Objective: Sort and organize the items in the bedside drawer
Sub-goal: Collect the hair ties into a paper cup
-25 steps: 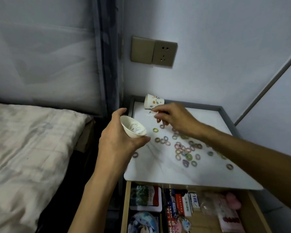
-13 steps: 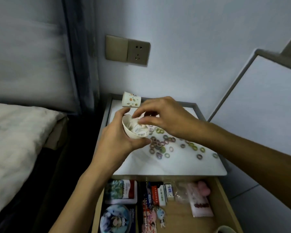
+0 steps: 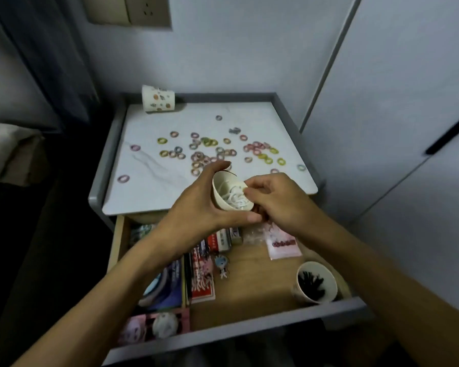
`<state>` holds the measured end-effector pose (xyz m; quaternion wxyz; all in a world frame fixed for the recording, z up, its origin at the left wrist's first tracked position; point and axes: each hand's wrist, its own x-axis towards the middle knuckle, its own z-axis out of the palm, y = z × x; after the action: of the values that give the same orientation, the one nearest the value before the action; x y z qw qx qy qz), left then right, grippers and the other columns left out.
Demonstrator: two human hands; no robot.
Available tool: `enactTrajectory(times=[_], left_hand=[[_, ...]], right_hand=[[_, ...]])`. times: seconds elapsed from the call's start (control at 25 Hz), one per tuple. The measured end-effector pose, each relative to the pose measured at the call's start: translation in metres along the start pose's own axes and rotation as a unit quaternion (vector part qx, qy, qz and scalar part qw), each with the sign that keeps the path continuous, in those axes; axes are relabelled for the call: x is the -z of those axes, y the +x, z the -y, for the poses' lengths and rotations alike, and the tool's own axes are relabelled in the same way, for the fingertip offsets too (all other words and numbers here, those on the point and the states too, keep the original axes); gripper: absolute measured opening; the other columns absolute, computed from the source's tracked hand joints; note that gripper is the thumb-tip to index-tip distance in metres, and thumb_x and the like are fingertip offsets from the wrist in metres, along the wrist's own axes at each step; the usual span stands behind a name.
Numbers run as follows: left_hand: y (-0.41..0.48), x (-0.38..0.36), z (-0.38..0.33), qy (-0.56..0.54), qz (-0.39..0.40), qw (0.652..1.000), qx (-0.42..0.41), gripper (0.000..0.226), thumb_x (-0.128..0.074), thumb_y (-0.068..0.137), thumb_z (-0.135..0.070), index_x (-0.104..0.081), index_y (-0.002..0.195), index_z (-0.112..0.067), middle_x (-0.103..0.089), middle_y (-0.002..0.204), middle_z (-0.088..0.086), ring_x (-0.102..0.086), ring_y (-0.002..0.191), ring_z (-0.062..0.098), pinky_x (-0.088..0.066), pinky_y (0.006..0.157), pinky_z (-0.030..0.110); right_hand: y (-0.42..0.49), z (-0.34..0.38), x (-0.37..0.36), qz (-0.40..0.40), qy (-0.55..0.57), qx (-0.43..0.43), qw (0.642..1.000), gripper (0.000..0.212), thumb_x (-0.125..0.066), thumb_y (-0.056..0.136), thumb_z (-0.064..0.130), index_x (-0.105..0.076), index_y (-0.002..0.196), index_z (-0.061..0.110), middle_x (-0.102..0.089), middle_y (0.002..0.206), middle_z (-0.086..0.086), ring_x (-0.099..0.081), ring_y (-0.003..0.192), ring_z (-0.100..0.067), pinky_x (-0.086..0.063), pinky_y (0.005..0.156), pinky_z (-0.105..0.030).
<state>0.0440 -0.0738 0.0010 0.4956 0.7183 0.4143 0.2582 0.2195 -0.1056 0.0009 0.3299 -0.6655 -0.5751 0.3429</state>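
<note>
The left hand (image 3: 196,207) gripped a small cup (image 3: 220,192) of white bands (image 3: 235,199); the right hand (image 3: 276,200) pinched at its rim, on what unclear.

Wall socket (image 3: 129,9), upper left, is cut off by the top edge. Printed packets (image 3: 202,276) in the drawer (image 3: 249,276) are too blurred to read.

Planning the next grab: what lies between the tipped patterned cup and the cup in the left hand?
Head view: scattered coloured rings on the white tabletop, nothing else.
</note>
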Motion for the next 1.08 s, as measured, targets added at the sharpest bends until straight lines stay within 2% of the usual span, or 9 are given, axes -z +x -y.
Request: enactTrajectory(times=[0.12,0.24,0.32,0.4,0.56,0.68,0.76,0.88,1.08], left_hand=[[-0.001,-0.019,0.003,0.013,-0.001,0.998,0.062,0.064,-0.064,0.076,-0.065,-0.053,0.131,-0.034,-0.061,0.117,-0.018,-0.060,0.103,-0.001,-0.047,0.077,0.014],[0.004,-0.034,0.009,0.134,0.004,0.988,0.072,0.016,-0.057,0.096,-0.032,-0.068,0.104,-0.025,-0.072,0.090,-0.006,-0.069,0.078,0.009,-0.054,0.067,0.029],[0.007,-0.044,0.014,0.124,0.037,0.988,0.082,0.023,-0.051,0.093,-0.005,-0.071,0.096,-0.018,-0.073,0.072,0.001,-0.071,0.059,0.015,-0.058,0.057,0.031],[0.008,-0.053,0.020,0.120,0.064,0.985,0.103,0.029,-0.047,0.089,0.006,-0.070,0.091,-0.012,-0.071,0.062,0.005,-0.070,0.053,0.018,-0.059,0.054,0.031],[0.004,-0.082,0.039,0.157,0.127,0.972,0.119,0.027,-0.045,0.089,0.008,-0.069,0.089,-0.005,-0.070,0.071,0.008,-0.070,0.051,0.017,-0.060,0.054,0.035],[-0.006,-0.105,0.052,0.177,0.183,0.961,0.107,0.024,-0.049,0.092,0.005,-0.067,0.091,-0.012,-0.068,0.086,0.006,-0.066,0.048,0.008,-0.051,0.044,0.021],[-0.010,-0.116,0.065,0.207,0.198,0.953,0.100,0.022,-0.050,0.089,-0.001,-0.069,0.097,-0.007,-0.068,0.093,0.005,-0.067,0.058,0.008,-0.052,0.049,0.024],[-0.011,-0.125,0.080,0.257,0.194,0.942,0.092,0.024,-0.049,0.086,-0.014,-0.070,0.098,-0.012,-0.072,0.100,0.009,-0.069,0.089,0.020,-0.056,0.070,0.033],[-0.011,-0.129,0.081,0.249,0.194,0.945,0.089,0.020,-0.050,0.092,-0.013,-0.068,0.100,-0.014,-0.071,0.104,0.010,-0.066,0.092,0.019,-0.048,0.066,0.025]], right_hand=[[-0.010,-0.031,0.006,-0.019,-0.143,0.043,0.989,0.021,-0.052,0.098,0.019,-0.071,0.096,0.011,-0.071,0.078,-0.006,-0.065,0.068,-0.014,-0.052,0.066,-0.033],[-0.009,-0.050,0.012,-0.033,-0.289,0.095,0.952,0.019,-0.051,0.098,0.026,-0.069,0.097,0.019,-0.070,0.083,-0.002,-0.063,0.077,-0.021,-0.054,0.070,-0.040],[-0.009,-0.059,0.014,0.008,-0.301,0.099,0.948,0.018,-0.051,0.096,0.025,-0.067,0.090,0.019,-0.069,0.080,-0.001,-0.063,0.074,-0.020,-0.054,0.070,-0.043],[-0.013,-0.064,0.016,0.080,-0.303,0.076,0.947,0.019,-0.053,0.096,0.025,-0.067,0.085,0.018,-0.067,0.073,0.002,-0.061,0.068,-0.016,-0.054,0.070,-0.042],[-0.016,-0.067,0.034,0.113,-0.329,0.017,0.937,0.026,-0.052,0.098,0.039,-0.072,0.099,0.022,-0.069,0.085,0.002,-0.064,0.078,-0.015,-0.055,0.076,-0.038],[-0.012,-0.069,0.044,0.108,-0.365,-0.010,0.925,0.031,-0.049,0.098,0.043,-0.070,0.105,0.022,-0.071,0.097,-0.002,-0.065,0.086,-0.020,-0.054,0.076,-0.037],[-0.011,-0.070,0.046,0.120,-0.362,-0.024,0.924,0.031,-0.050,0.098,0.043,-0.070,0.109,0.021,-0.071,0.101,-0.002,-0.066,0.087,-0.018,-0.056,0.077,-0.039],[-0.010,-0.073,0.046,0.121,-0.353,-0.021,0.927,0.029,-0.052,0.098,0.042,-0.069,0.113,0.023,-0.071,0.106,-0.002,-0.066,0.091,-0.018,-0.056,0.080,-0.041],[-0.010,-0.079,0.046,0.123,-0.357,-0.021,0.925,0.031,-0.055,0.096,0.039,-0.068,0.119,0.023,-0.070,0.115,-0.005,-0.065,0.100,-0.021,-0.055,0.085,-0.043]])
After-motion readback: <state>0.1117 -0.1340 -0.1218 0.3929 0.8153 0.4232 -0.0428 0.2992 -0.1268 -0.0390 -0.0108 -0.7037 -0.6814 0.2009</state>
